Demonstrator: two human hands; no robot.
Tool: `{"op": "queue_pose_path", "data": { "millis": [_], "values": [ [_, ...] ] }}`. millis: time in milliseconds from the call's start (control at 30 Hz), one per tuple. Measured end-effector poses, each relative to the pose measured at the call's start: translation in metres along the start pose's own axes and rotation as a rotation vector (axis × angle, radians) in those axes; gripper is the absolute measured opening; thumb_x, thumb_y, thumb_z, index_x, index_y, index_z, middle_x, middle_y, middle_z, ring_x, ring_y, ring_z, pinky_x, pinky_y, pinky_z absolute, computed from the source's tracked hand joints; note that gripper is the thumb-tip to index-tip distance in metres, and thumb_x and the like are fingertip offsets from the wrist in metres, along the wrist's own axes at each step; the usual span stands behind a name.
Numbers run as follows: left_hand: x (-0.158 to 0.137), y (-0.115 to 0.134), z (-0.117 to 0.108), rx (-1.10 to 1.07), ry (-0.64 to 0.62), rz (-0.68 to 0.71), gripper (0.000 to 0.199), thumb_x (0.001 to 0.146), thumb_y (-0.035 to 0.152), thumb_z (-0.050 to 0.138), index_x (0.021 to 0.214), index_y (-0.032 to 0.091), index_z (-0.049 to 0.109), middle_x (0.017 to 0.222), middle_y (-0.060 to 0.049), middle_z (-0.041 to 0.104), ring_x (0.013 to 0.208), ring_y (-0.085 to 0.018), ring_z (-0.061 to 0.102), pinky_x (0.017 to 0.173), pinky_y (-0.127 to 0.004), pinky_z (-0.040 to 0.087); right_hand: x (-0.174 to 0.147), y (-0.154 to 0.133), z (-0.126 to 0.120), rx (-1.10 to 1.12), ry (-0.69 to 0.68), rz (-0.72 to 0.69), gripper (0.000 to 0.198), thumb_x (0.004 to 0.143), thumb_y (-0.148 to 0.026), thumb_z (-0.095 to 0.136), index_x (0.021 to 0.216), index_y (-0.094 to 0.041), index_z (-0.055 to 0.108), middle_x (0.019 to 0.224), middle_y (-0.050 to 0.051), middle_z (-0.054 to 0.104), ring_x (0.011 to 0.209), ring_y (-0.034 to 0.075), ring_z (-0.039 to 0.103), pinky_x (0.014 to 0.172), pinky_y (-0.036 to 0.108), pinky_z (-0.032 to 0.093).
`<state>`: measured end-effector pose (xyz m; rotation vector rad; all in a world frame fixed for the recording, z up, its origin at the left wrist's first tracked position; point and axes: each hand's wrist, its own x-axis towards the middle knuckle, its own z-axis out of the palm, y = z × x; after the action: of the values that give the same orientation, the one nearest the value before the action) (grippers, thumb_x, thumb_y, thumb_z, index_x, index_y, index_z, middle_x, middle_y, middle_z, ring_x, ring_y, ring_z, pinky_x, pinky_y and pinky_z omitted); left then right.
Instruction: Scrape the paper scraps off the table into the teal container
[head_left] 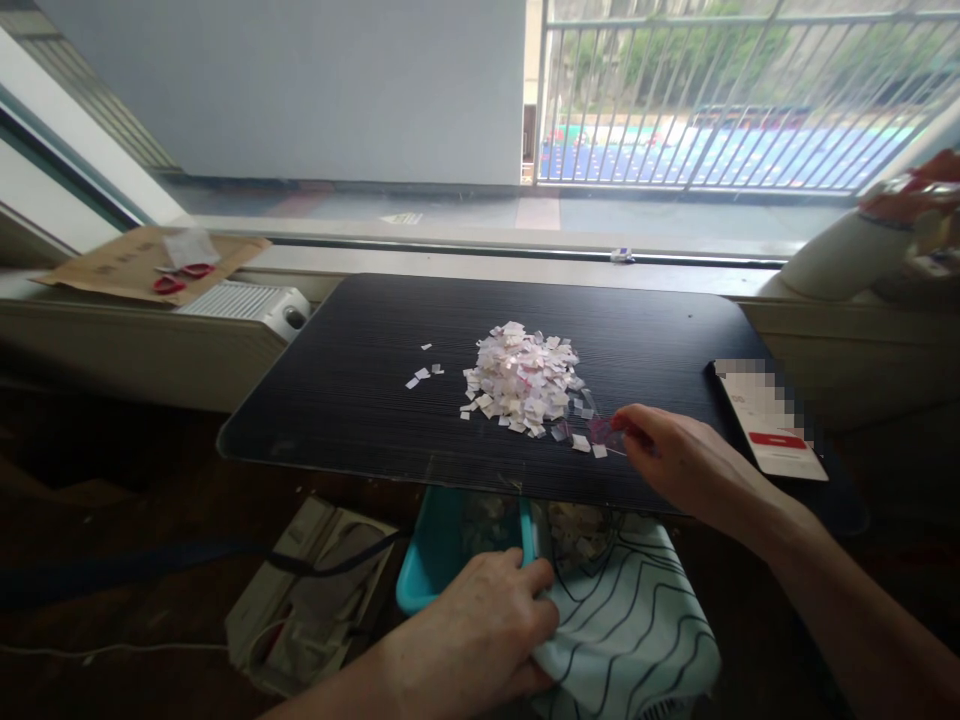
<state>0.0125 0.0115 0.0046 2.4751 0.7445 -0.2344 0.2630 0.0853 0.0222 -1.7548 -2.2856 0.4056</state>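
Note:
A heap of small white paper squares [525,375], some with a see-through sheen, is piled on the dark tabletop [352,390]. At the heap's near right edge, my right hand [664,455] pinches a piece of clear pinkish plastic film [604,432]. Two loose squares lie just beside it. Below the table's near edge stands a teal plastic bin [424,565] with small pieces inside. The fingers of my left hand [495,615] are curled over the bin's right rim; its fingertips are partly hidden.
A pale green cloth with dark wavy lines [637,620] hangs right of the bin, near more small pieces [581,525]. A phone [772,420] lies at the table's right. Red-handled scissors [180,280] rest on a brown envelope [120,260] at left. A window runs behind.

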Motion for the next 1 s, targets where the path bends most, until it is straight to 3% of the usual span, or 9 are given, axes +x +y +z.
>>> {"op": "queue_pose_path", "data": {
  "millis": [333,700,900,1000],
  "values": [
    [-0.001,0.001,0.000,0.040,0.002,0.007,0.021,0.080,0.036,0.073,0.081,0.018,0.063,0.093,-0.001,0.061,0.078,-0.021,0.058,0.064,-0.031,0.047,0.004,-0.012,-0.002,-0.031,-0.064,-0.024,0.020,0.087,-0.019,0.044,0.093,-0.020,0.063,0.082,0.003,0.069,0.069,0.018,0.063,0.062,0.026,0.041],
    [-0.001,0.001,0.010,0.127,0.101,0.042,0.032,0.085,0.051,0.063,0.078,0.020,0.064,0.088,-0.001,0.060,0.067,-0.021,0.056,0.052,-0.033,0.042,0.004,0.004,0.004,-0.008,0.018,-0.083,0.025,0.087,-0.026,0.042,0.095,-0.020,0.064,0.080,0.005,0.070,0.066,0.019,0.066,0.058,0.027,0.044],
    [-0.002,0.001,0.009,0.107,0.078,0.033,0.031,0.084,0.050,0.064,0.078,0.019,0.063,0.088,-0.001,0.060,0.069,-0.021,0.056,0.055,-0.033,0.045,0.006,0.001,0.005,-0.009,0.044,-0.078,0.024,0.087,-0.026,0.042,0.094,-0.019,0.064,0.082,0.007,0.071,0.069,0.021,0.066,0.059,0.029,0.045],
    [-0.001,0.000,0.008,0.069,0.055,0.025,0.027,0.083,0.045,0.068,0.077,0.019,0.062,0.089,-0.001,0.060,0.072,-0.022,0.057,0.060,-0.033,0.047,0.005,-0.006,0.004,0.061,-0.027,-0.069,0.021,0.087,-0.023,0.043,0.093,-0.021,0.063,0.083,0.004,0.071,0.071,0.019,0.065,0.062,0.028,0.046]
  ]
}}
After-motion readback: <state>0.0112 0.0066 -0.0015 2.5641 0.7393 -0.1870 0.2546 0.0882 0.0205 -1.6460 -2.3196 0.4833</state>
